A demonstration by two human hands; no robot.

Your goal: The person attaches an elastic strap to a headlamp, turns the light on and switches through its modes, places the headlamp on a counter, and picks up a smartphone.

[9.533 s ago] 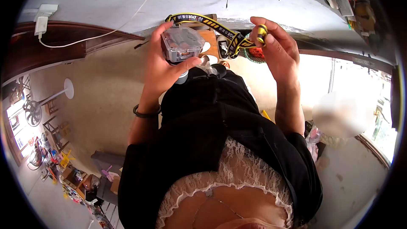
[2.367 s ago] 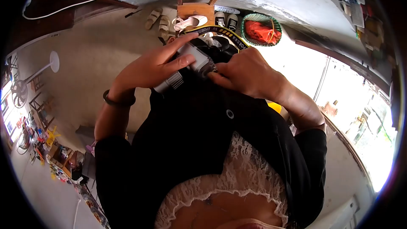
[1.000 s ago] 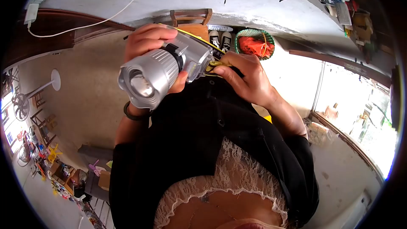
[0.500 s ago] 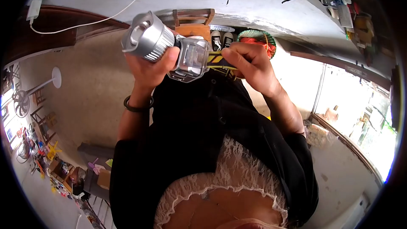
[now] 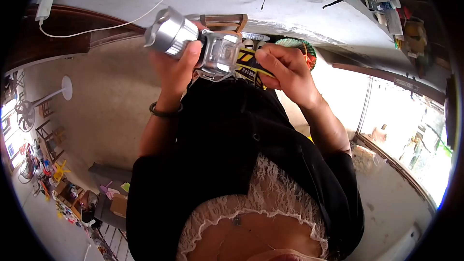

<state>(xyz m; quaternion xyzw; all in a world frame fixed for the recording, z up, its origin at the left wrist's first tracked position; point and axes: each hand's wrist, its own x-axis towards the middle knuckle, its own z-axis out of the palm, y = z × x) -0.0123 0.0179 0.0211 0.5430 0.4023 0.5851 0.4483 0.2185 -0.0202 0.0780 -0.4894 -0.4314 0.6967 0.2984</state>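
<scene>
A silver headlamp (image 5: 175, 33) with a clear plastic housing (image 5: 222, 55) is held up in front of my chest. My left hand (image 5: 171, 70) is closed around it from below, with the thumb against the silver part near the clear housing. From the housing's right side runs a black and yellow elastic strap (image 5: 248, 60). My right hand (image 5: 292, 73) pinches this strap between thumb and fingers, close to the housing. More of the strap hangs below, partly hidden behind my right fingers.
Behind the headlamp stand a wooden chair (image 5: 224, 21) and a green-rimmed basket (image 5: 297, 44) with red contents. A white cable (image 5: 116, 26) runs along the wall from a plug. Cluttered shelves (image 5: 386, 9) are at upper right, a fan (image 5: 25, 116) at left.
The headlamp has turned, so its front lens faces further away and its side shows more. The strap's patterned face is more visible. Both hands keep their hold.
</scene>
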